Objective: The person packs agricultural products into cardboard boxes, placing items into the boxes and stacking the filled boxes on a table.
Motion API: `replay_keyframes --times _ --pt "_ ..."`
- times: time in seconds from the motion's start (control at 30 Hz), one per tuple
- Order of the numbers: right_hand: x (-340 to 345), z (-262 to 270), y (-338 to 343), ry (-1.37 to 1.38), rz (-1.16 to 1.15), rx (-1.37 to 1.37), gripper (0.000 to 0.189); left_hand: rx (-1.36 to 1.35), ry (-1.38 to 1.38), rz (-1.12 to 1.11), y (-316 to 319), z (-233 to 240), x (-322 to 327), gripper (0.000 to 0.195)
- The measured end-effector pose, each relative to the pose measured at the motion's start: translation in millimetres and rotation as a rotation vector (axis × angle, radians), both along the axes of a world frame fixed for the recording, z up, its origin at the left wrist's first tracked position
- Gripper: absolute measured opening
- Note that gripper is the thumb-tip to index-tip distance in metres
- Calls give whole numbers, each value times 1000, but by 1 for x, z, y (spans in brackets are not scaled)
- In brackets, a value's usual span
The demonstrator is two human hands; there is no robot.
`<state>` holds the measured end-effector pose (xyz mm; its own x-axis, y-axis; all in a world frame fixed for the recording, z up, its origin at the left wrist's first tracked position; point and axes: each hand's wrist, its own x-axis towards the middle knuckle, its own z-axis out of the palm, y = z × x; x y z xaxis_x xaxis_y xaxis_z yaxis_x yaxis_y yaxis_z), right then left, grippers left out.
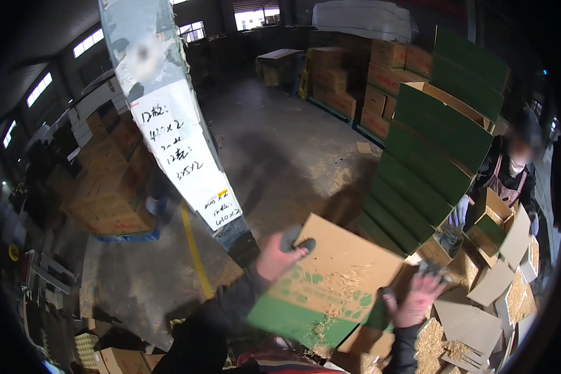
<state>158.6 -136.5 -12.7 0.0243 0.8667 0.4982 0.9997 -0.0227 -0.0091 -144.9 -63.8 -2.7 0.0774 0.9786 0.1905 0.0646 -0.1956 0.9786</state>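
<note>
My left hand (283, 252), its fingertips covered in dark material, grips the top left corner of a brown and green cardboard box (339, 280). The box is tilted, and shavings lie scattered over its printed side. My right hand (416, 292), also with dark-covered fingertips, is spread beside the box's right side; whether it touches the box I cannot tell. To the right of that hand lie open cardboard cartons (470, 322) among loose shavings (430, 346).
A tall stack of green cartons (430, 159) leans at the right, with a co-worker in a checked apron (509, 184) behind open boxes. A pillar (182, 140) bearing handwritten sheets stands ahead. Cartons on a blue pallet (117, 201) stand left, more cartons (341, 84) at the back.
</note>
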Motion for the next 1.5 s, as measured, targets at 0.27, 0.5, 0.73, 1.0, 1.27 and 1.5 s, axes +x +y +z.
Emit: replay_keyframes --times 0.27,0.5,0.73,1.0,1.27,1.5 --pt "2 50 -72 -74 164 25 68 -102 107 -1149 31 92 -14 56" --pt "-17 29 -84 -54 256 171 46 65 1329 -1327 28 95 93 46" --pt "87 47 -73 474 1069 34 6 1350 999 -428 74 42 111 45" --pt "42 18 -57 940 736 -721 29 1185 875 -354 93 -2 138 56" --pt "65 -41 -64 1057 201 7 95 1073 705 -351 114 24 165 73" --pt "45 -31 -71 1009 30 16 52 85 61 -722 62 -6 111 100"
